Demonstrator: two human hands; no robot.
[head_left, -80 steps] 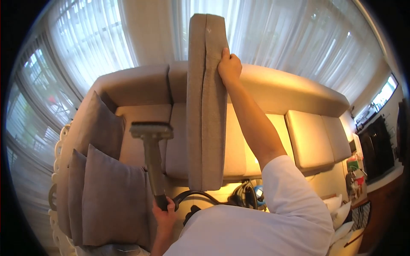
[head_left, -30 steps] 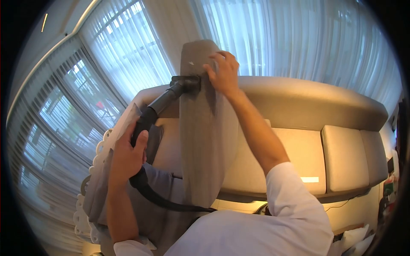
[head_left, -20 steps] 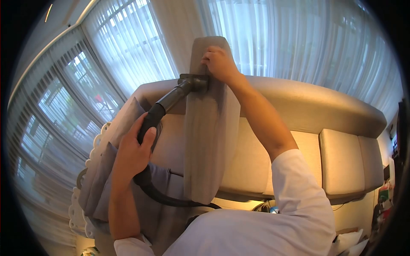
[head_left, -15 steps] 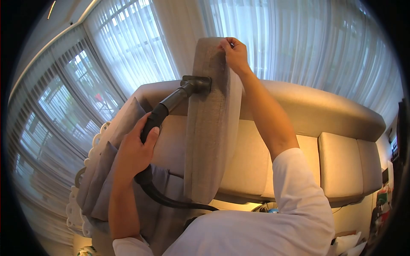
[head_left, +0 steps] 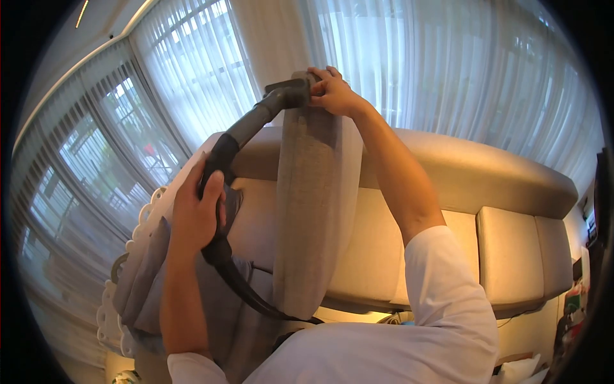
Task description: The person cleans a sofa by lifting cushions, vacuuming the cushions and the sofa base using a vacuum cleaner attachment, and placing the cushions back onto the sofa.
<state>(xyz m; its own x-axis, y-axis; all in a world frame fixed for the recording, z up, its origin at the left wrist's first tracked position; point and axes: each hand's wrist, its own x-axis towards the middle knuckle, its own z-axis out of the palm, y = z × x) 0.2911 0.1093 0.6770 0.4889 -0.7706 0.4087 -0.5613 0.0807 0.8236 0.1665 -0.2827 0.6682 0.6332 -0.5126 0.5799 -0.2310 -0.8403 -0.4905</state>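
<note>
A grey sofa cushion [head_left: 308,205] stands on its end on the sofa, its narrow side facing me. My left hand [head_left: 197,211] is wrapped round the black handle of a vacuum cleaner wand [head_left: 246,128]. The wand's nozzle [head_left: 293,94] presses against the cushion near its top. My right hand [head_left: 338,96] grips the cushion's upper end, its fingers bent over the top and close beside the nozzle. From the handle, a black hose [head_left: 242,288] curves down past the cushion's foot toward my body.
The beige sofa [head_left: 441,166] runs behind the cushion to the right, with seat cushions [head_left: 510,249] on it. Grey pillows [head_left: 150,269] lie at the left end beside a white scalloped-edge piece [head_left: 107,313]. Sheer curtains [head_left: 448,70] hang over the windows.
The nozzle has moved up the cushion's side to its top, with my left hand following. My right hand has shifted down and left, its fingers spreading over the cushion's end. The cushion sits slightly lower in view.
</note>
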